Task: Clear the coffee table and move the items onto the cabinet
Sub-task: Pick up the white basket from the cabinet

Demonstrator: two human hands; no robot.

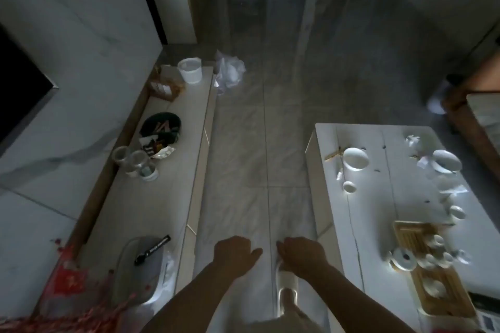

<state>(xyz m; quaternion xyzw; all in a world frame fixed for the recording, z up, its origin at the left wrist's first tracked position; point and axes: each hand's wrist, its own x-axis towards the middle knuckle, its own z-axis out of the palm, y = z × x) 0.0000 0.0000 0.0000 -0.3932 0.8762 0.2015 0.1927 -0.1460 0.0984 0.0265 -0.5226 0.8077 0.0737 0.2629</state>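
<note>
Coffee table counter (378,140) is sitting at the right, carrying white bowls (355,158), cups and a wooden tea tray (433,273). Cabinet (151,197) is running along the left wall. Both hands, left (234,253) and right (303,253), are hanging loosely curled over the floor between them, holding nothing.

You can't tell what the small white pieces on the wooden tea tray (430,273) are, as they blur together, and the tray's near end runs off the bottom edge. The coffee table (378,197) is cut by the right edge. On the cabinet (167,197), the packets in the dark round tray (161,127) are too blurred to name.
</note>
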